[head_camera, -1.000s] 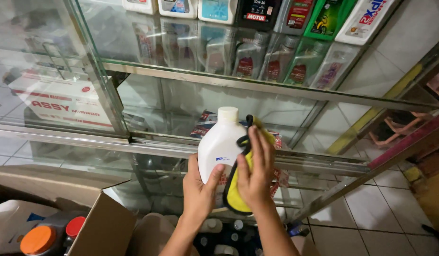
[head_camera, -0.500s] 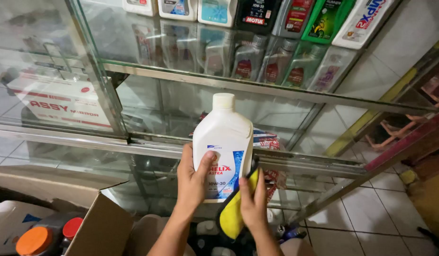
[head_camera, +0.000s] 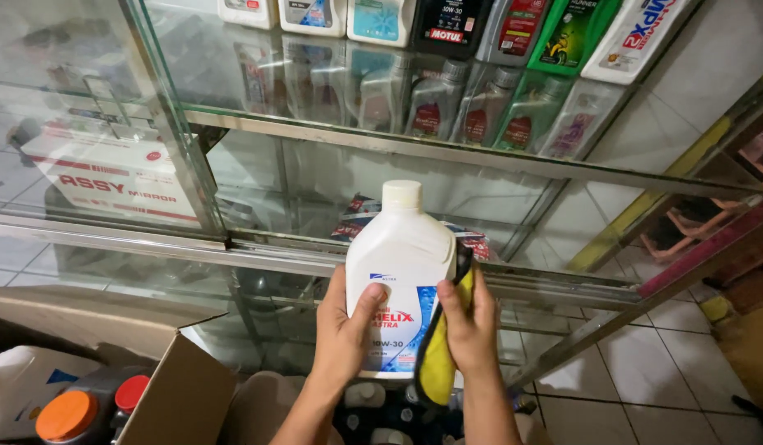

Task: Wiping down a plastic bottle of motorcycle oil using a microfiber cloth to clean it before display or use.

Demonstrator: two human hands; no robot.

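Observation:
I hold a white plastic oil bottle with a white cap upright in front of a glass display cabinet. My left hand grips its lower left side, thumb across the blue-and-white label. My right hand presses a yellow cloth with a dark edge against the bottle's right side.
Glass shelves hold a row of grey, white, black and green oil bottles at the top. A white box sits behind the glass at left. An open cardboard box at lower left holds bottles with orange and red caps. Tiled floor lies at right.
The bottle has turned, its label now facing me, and sits a little lower. My right hand with the cloth slid from the front of the bottle down to its right side.

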